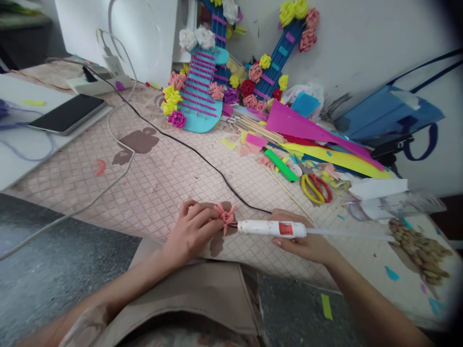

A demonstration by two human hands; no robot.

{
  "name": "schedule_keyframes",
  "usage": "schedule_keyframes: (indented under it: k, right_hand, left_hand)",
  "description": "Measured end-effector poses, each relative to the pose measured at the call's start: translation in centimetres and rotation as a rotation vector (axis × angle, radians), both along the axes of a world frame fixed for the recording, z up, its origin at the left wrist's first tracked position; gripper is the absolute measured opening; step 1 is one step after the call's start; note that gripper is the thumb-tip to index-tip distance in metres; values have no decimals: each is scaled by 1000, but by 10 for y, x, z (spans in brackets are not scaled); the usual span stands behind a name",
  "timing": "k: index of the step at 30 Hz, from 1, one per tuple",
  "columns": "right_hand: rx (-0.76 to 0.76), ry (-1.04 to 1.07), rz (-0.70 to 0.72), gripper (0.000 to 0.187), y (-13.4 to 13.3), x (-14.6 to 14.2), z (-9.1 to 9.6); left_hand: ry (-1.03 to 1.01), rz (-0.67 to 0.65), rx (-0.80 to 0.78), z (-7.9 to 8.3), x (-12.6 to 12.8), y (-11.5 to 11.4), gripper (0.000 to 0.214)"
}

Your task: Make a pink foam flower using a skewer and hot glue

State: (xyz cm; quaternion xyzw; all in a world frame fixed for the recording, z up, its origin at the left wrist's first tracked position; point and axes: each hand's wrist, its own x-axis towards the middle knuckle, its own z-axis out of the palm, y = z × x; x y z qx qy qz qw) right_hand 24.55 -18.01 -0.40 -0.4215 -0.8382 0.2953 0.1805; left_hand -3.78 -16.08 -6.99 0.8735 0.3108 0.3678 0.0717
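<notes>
My left hand (195,231) rests near the table's front edge, its fingertips closed on a small pink paper flower (226,216). In my right hand (304,243) lies a white hot glue gun (265,228), its nozzle pointing left and reaching the flower's edge; whether it touches cannot be made out. A long clear glue stick (347,234) sticks out of the gun's back end toward the right. The gun's black cord (202,158) runs across the table to the upper left. My right fingers are partly hidden behind the gun.
Yellow and red scissors (315,188), a green cutter (281,165) and coloured paper (318,130) lie on the right. Decorated blue craft pieces (200,96) lean at the back. A phone (68,114) and power strip (97,83) are left; peanuts (419,250) lie far right.
</notes>
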Motion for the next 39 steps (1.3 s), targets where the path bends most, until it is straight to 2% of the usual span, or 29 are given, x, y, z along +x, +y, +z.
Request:
schedule_keyframes:
  k: [15,26,39]
  right_hand:
    - [46,-101,-2,16,0,-1,3]
    - [29,-122,31,16,2,-4,3]
    - [-11,-135,-3,18,2,-3,1]
  left_hand:
    - [11,3,49,-1,-1,-1,13]
    - [-5,-2,25,3,1,-1,12]
    - [-11,-7,-4,4,2,1,8]
